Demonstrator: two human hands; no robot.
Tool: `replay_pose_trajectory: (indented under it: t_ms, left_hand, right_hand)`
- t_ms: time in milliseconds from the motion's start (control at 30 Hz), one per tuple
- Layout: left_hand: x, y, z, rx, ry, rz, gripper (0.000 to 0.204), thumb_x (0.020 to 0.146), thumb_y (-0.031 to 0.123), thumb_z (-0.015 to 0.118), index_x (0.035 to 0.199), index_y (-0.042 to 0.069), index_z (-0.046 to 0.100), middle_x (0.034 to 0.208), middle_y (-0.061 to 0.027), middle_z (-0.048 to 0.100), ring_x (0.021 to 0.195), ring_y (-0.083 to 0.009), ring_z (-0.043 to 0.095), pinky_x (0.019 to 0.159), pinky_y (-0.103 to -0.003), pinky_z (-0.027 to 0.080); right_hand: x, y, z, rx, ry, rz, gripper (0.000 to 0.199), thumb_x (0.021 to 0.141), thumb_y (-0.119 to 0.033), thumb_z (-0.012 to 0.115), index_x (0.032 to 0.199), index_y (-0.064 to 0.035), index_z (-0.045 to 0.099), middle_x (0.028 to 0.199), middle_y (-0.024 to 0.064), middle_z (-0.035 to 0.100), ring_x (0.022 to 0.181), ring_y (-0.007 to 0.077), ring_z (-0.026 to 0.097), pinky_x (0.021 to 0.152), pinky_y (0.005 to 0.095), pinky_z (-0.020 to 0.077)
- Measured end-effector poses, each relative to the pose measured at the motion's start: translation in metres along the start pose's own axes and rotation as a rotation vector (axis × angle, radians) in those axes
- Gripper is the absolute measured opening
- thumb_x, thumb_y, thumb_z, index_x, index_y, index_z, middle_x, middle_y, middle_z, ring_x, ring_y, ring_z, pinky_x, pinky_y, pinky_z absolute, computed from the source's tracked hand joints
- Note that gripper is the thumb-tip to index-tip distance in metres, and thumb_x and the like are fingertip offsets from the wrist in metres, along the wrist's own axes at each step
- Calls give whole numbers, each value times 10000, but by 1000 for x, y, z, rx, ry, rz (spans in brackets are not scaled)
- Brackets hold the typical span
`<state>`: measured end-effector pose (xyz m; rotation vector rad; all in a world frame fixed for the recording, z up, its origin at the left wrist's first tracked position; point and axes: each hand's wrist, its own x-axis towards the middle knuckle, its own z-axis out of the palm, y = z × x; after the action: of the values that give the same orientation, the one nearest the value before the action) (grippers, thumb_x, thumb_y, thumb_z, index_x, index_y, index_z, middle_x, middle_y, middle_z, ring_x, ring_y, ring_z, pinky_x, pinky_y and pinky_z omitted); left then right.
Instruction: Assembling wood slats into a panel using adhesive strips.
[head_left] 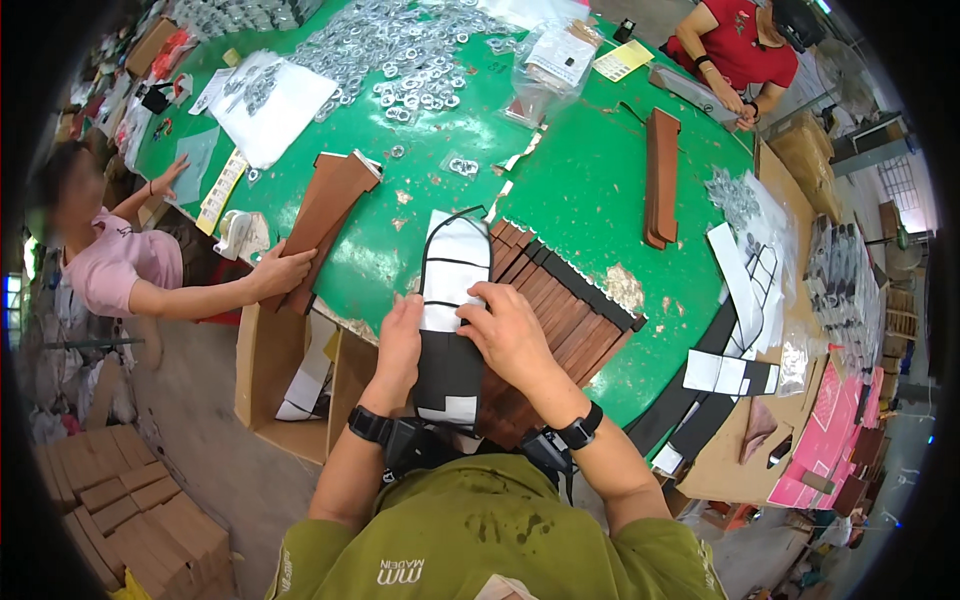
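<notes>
A long flat black-and-white panel [453, 262] with thin black bands across it and a black cord at its far end lies lengthwise in front of me. Its near half is black, with a white patch close to my body. My left hand [402, 335] grips the left edge, fingers upright along it. On the opposite edge, my right hand [508, 332] pinches the panel between thumb and curled fingers. Beneath and to the right of it, a fanned row of brown strips [560, 325] with dark ends lies on the green table [560, 185].
At left, a person in pink [130, 255] touches a brown stack [335, 200]. Another in red [735, 50] works at the far right. Metal rings [400, 60] cover the far table. Brown pieces [660, 180] and more black-and-white panels [715, 373] lie to the right.
</notes>
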<state>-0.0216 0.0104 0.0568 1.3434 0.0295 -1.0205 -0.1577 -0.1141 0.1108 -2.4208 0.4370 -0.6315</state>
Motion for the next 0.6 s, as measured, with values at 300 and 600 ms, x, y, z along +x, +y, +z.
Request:
replay_pose_trajectory:
  t_ms: [300,600]
  left_hand:
    - [40,-24,-29,193,218,150,298,1035,276,516,890,20,563,773,28,522,713,-69,441,664,-263,414]
    - [45,-68,-40,394,241,156,287,1032,273,510,922,15,570,807,16,524,757,-67,438,694,-249,403]
  right_hand:
    - [2,40,14,156,264,276,330,754,-124,799,966,-35,563,948,130,589,846,330,590,756,424,480]
    - [14,147,30,-253,319,271,390,779,-87,756,1143,-68,616,1140,133,617,1000,311,589,950,462,432]
